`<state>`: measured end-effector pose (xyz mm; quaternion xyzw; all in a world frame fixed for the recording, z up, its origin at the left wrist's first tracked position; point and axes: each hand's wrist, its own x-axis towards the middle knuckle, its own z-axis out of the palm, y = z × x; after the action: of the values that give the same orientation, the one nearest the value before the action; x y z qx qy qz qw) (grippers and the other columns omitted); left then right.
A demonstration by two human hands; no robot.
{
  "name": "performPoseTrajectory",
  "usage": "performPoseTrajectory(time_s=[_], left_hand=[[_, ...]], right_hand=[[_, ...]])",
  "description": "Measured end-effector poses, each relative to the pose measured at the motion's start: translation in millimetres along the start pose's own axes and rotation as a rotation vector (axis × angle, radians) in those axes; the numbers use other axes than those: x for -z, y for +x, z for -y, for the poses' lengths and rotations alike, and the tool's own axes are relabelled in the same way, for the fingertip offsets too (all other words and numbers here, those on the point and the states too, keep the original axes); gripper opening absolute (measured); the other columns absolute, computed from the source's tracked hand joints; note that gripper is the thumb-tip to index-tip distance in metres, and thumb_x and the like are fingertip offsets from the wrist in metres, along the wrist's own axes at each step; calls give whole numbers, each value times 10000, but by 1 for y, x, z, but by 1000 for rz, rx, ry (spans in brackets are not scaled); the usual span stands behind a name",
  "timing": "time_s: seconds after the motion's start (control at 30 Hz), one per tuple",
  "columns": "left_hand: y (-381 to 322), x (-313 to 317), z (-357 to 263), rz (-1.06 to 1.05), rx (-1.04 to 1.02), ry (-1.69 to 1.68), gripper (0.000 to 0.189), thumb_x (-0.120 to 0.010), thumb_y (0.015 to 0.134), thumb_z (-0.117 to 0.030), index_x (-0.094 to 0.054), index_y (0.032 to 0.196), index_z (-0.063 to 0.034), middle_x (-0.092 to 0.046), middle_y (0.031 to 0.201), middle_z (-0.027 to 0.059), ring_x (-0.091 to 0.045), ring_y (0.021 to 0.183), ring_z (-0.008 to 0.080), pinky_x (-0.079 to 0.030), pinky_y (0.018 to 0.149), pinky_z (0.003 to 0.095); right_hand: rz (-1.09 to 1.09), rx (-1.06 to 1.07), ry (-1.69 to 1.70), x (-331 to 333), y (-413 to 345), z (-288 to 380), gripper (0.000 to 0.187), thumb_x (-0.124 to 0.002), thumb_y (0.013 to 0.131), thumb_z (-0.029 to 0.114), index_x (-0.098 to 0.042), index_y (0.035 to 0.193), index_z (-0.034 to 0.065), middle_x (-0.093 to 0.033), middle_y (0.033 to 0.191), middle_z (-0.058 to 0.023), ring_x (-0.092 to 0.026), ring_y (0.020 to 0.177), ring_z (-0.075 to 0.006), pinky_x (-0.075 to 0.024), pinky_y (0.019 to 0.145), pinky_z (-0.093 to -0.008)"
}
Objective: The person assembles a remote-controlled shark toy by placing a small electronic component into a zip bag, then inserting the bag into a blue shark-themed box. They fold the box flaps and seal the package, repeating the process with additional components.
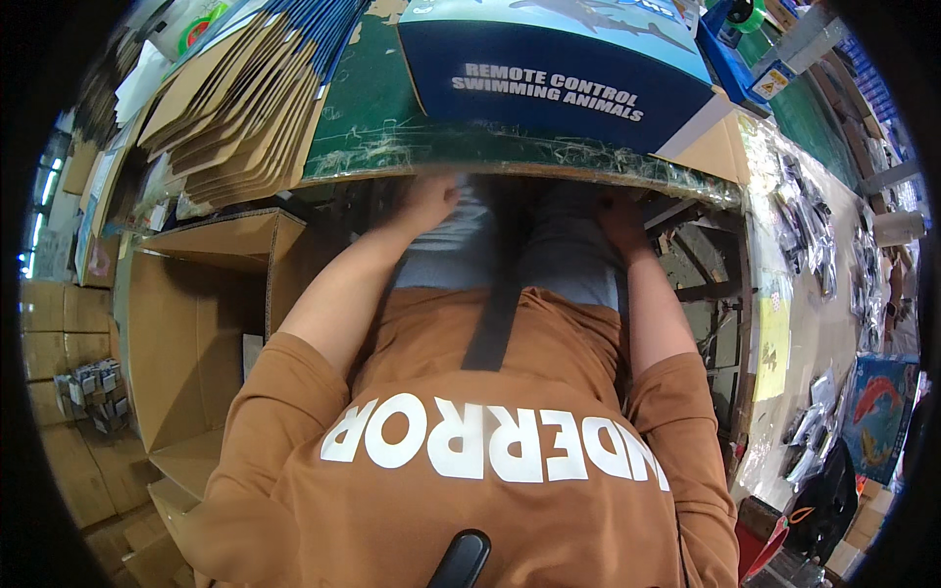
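My left hand [435,200] rests by my left thigh, just below the table's front edge. Its fingers look curled, but the edge and shadow hide part of them. On the other side, my right hand [619,214] lies in dark shadow near my right thigh, its fingers unclear. I see nothing held in either hand. Before me on the green tabletop [360,95] stands a dark blue printed toy carton [544,81] with sea animals on its top. To its left, a stack of folded flat cartons [242,95] fans out over the table edge.
An open cardboard box [198,331] stands at my left, with stacked brown cartons [62,316] beyond. A blue tape dispenser [724,62] sits back right. On the right-hand surface lie several plastic-bagged parts [809,213] and a fish-printed box [876,411].
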<state>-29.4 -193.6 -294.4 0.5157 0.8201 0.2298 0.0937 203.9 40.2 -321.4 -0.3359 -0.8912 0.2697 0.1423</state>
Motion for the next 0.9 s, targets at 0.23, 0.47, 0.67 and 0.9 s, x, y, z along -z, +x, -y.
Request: performPoseTrajectory(time_s=[0.23,0.47,0.67,0.9], left_hand=[[2,3,-2,2,-47,-61,207,-629,776,-188,-495,762,-31,-518,680,129,-534,670,296,-403,599,383],[4,-1,15,40,101,-35,166,-590,812,-199,-543,802,-41,-568,713,95,-571,676,223,-431,610,355],[6,-8,22,8,57,60,306,-446,921,-274,-544,977,11,-574,896,195,-547,843,340,-411,733,418],[-7,1,-5,209,38,-144,444,-401,929,-387,-530,986,33,-561,743,138,-532,664,201,-417,613,378]], right_hand=[[-150,30,-139,1,-14,-15,209,-574,716,183,-644,829,22,-614,837,-192,-581,830,-350,-466,744,-422],[-178,8,-297,-8,-16,-19,211,-530,701,170,-640,794,17,-609,822,-204,-583,812,-353,-467,729,-434],[-140,-73,-121,-5,-17,7,192,-516,724,161,-640,788,30,-606,883,-184,-573,849,-363,-461,750,-438],[-258,141,12,-1,-40,54,276,-503,796,262,-635,923,56,-592,969,-199,-559,925,-339,-445,812,-413]])
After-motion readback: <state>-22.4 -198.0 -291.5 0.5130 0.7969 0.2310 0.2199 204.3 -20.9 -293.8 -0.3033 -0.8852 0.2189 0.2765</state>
